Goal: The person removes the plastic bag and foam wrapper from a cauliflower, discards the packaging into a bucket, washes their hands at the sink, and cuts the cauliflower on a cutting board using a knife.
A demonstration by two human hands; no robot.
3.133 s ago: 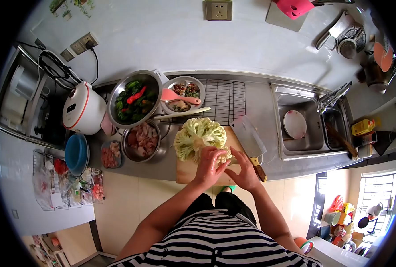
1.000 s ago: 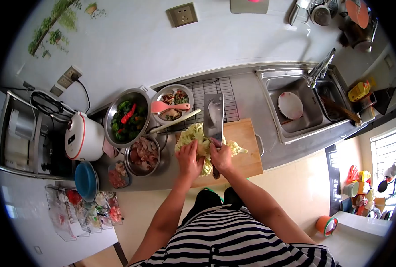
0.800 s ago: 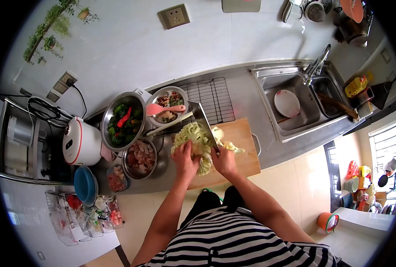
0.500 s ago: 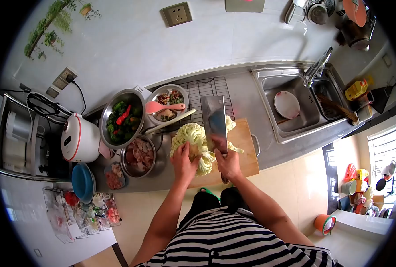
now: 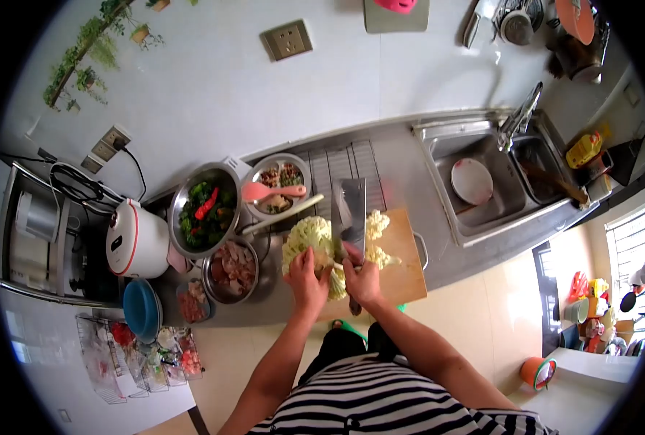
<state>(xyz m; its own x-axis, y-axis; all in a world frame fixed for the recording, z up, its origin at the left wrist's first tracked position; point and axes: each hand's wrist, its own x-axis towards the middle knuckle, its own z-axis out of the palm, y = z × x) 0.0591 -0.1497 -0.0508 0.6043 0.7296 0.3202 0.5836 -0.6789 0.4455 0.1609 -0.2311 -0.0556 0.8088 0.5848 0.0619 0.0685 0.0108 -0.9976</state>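
My left hand (image 5: 309,281) grips a pale head of cauliflower (image 5: 309,238) from its near side, fingers curled against it. In my right hand (image 5: 363,279) is a broad cleaver (image 5: 350,212), its blade pointing away from me along the cauliflower's right side. Whether the edge is inside the stem cannot be made out. Smaller cauliflower florets (image 5: 377,226) lie right of the blade on a wooden cutting board (image 5: 404,272). Part of the board is hidden under the cauliflower and my hands.
Left of the board stand a bowl of green and red peppers (image 5: 205,205), a bowl of raw meat (image 5: 233,270) and a divided plate with a pink spoon (image 5: 273,191). A wire rack (image 5: 344,163) lies behind. The sink (image 5: 475,225) is at right, a rice cooker (image 5: 140,238) far left.
The whole view has shifted, so the counter sits lower in the picture. The cleaver has moved slightly against the cauliflower, and more florets show to its right. Both hands keep their holds.
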